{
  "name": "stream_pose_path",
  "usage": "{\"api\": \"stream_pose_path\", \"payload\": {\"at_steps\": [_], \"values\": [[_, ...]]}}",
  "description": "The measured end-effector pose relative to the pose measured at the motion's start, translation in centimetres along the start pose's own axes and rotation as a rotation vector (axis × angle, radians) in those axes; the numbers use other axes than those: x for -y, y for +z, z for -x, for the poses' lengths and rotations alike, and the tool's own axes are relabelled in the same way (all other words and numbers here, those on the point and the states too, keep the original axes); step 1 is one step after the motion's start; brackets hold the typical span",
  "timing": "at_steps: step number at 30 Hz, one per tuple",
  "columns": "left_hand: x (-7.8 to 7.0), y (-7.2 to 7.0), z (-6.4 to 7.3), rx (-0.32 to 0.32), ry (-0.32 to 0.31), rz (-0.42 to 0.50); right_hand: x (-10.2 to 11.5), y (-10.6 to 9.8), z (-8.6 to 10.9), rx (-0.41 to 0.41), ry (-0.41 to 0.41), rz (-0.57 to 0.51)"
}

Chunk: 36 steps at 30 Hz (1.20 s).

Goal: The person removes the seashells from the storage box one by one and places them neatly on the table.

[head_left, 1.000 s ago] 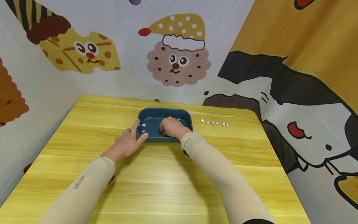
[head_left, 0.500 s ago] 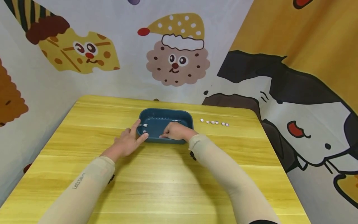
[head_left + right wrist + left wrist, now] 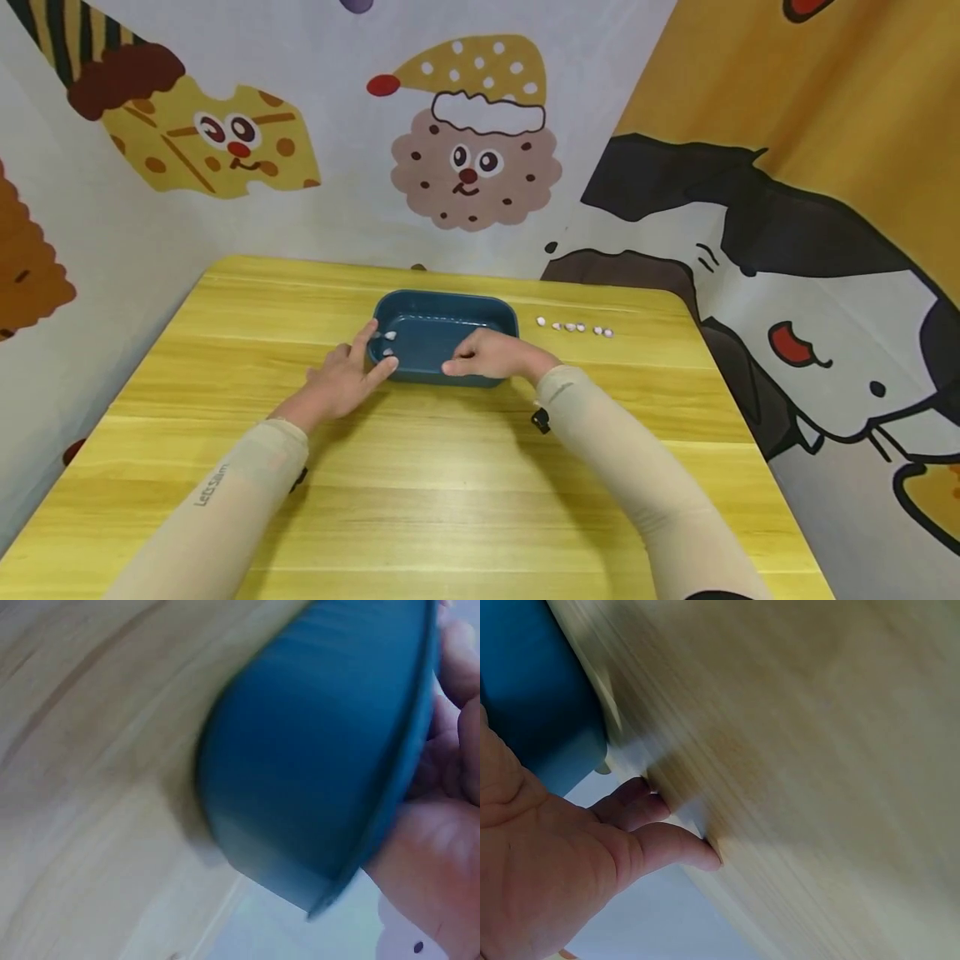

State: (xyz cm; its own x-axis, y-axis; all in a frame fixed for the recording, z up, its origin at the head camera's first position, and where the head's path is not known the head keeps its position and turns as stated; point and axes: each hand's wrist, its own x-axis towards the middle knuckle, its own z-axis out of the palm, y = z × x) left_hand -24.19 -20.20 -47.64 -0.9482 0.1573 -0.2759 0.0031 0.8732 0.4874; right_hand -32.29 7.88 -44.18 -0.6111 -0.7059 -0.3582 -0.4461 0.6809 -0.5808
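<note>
A dark teal rectangular tray [image 3: 431, 333] stands on the wooden table. Three small pale shell-like pieces [image 3: 390, 336] lie at its left end. My left hand [image 3: 339, 383] rests at the tray's left end with fingers spread; forefinger and thumb touch the rim. The left wrist view shows that hand [image 3: 562, 855] beside the tray's outer wall [image 3: 540, 682]. My right hand [image 3: 498, 354] is over the tray's front right part, its fingers curled with thumb and forefinger close together. In the right wrist view, the tray wall [image 3: 307, 742] hides those fingertips, so I cannot tell what they hold.
Several similar pale pieces [image 3: 570, 327] lie in a loose row to the right of the tray. Behind the table [image 3: 420, 517] hangs a white cloth [image 3: 352, 225] printed with cartoon figures. The table's back edge is close behind the tray.
My right hand has moved rightward, from the middle of the tray towards its front right rim, fingers still curled. The left hand and the loose pieces have stayed in place.
</note>
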Motion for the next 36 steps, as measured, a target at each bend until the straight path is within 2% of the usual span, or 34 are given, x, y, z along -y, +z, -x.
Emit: {"api": "stream_pose_path", "payload": {"at_steps": [4,8,13,18,21,24,26,28,32,34,36], "values": [[-0.2,0.0,0.1,0.002,-0.001,-0.004,0.3,-0.5,1.0,-0.036,-0.060,-0.038],[-0.3,0.0,0.1,0.004,-0.002,0.001,1.1,-0.5,1.8,-0.132,-0.071,-0.026],[-0.2,0.3,0.1,0.000,0.008,0.001,1.0,-0.6,2.9,-0.266,-0.016,-0.093],[-0.3,0.4,0.1,-0.006,0.011,0.012,-0.2,-2.1,4.9,-0.473,0.034,-0.148],[-0.3,0.4,0.0,-0.005,0.015,0.020,-1.8,-3.6,6.7,-0.599,0.080,-0.123],[-0.4,0.3,-0.1,-0.004,0.018,0.024,-4.5,-5.2,8.5,-0.700,0.158,-0.084],[-0.3,0.1,-0.1,-0.005,0.017,0.022,-6.5,-6.1,9.8,-0.748,0.222,-0.105],[-0.3,0.0,-0.1,-0.008,0.011,0.019,-8.6,-6.7,10.9,-0.779,0.276,-0.171],[-0.2,0.0,0.0,-0.008,0.005,0.012,-11.8,-6.5,12.8,-0.770,0.377,-0.322],[-0.1,0.1,0.0,-0.007,0.005,0.011,-12.9,-6.0,13.3,-0.744,0.424,-0.324],[-0.1,0.2,0.0,-0.007,0.009,0.013,-13.6,-5.4,13.4,-0.720,0.453,-0.282]]}}
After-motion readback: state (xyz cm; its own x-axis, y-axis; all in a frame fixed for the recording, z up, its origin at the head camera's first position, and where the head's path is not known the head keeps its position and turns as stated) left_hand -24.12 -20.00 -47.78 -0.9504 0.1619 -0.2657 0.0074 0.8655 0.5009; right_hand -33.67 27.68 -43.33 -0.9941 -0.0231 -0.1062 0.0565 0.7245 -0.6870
